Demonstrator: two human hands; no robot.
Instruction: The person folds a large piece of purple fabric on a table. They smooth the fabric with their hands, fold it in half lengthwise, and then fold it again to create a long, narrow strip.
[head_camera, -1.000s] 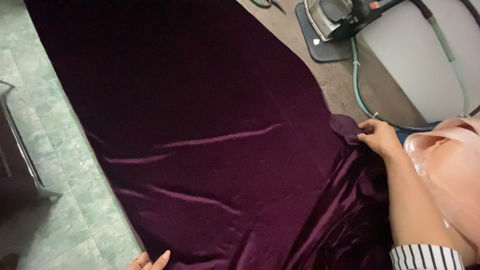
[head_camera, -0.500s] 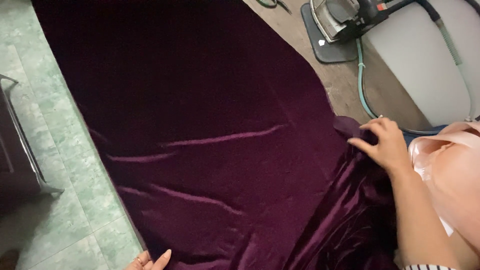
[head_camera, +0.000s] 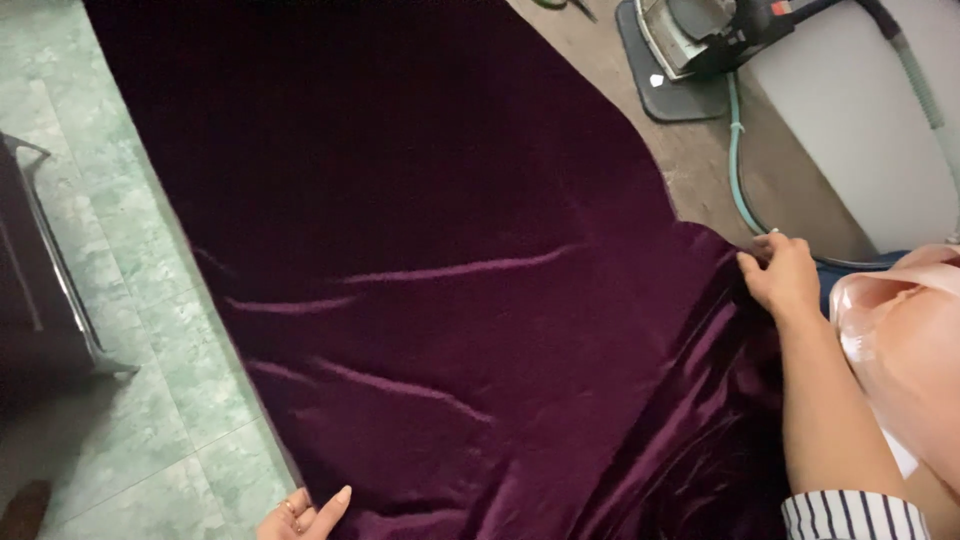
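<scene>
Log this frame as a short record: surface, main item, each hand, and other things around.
surface: brown worktable, green tiled floor beside it
main item: dark purple velvet fabric spread over the table, a few long creases across it
right hand: at the fabric's right edge, fingers pinching it
left hand: only partly in view at the bottom, at the fabric's edge near the floor side; grip cannot be told
other things: iron on a grey mat, teal hose, pale pink cloth at right

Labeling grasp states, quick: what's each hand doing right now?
Left hand: at the purple fabric edge, grip cannot be told.
Right hand: closed, pinching the fabric's edge.
</scene>
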